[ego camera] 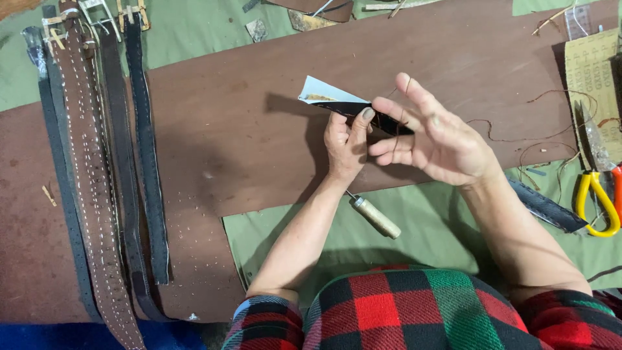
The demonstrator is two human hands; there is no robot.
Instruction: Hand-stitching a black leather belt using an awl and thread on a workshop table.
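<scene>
a pointed black leather strip (363, 110) is gripped by the left hand (346, 144); just beside the strip, the right hand (434, 139) is held with fingers spread open, brown thread (403, 91) looped over them.

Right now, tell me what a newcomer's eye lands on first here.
At centre, the left hand pinches a dark leather strip with a pale pointed end, the right hand spread open beside it. Finished belts lie in a row at far left; yellow-handled scissors sit at the right edge.
</scene>
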